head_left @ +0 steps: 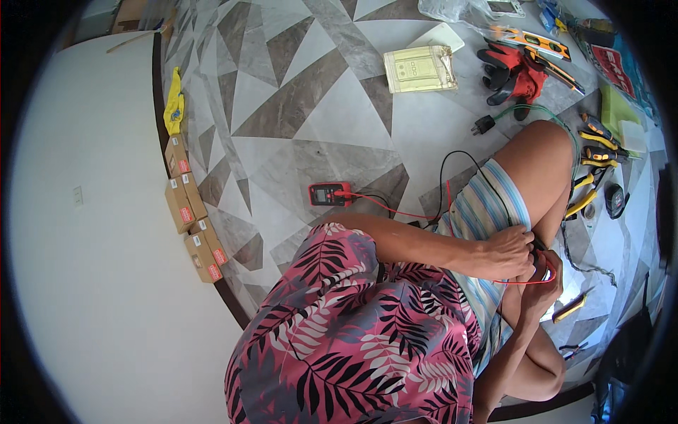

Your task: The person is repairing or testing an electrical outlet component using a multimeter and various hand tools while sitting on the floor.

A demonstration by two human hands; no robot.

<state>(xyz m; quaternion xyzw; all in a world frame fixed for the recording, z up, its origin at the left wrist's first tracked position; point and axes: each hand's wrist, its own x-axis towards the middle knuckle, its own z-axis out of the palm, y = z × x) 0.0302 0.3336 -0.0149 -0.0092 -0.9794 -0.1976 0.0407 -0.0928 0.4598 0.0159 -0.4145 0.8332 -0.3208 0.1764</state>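
My L hand [510,252] is up against my R hand [542,281], both by my bent leg. R fingers are closed on the red lead [522,283], which loops there; L fingers are curled in, but can't tell what they grip, as a small black pc. btw. the hands is mostly hidden. Left of L hand, the red/blk multimeter [330,194] lies on the floor w/ the red lead plugged in. A blk lead [442,173] arcs up-left of L hand, then onto my striped shorts [487,198].

Just below R hand: yellow-handled tool [571,309]. Up-right of both: tape measure [616,201], yellow/blk pliers [600,154]. Farther up: blk plug [484,125] on a green cable, red/blk gloves [519,74], orange level [533,44]. Up-left of L hand: flat pale pkg [420,69]. Way off left, by the wall: cardboard boxes [181,205].
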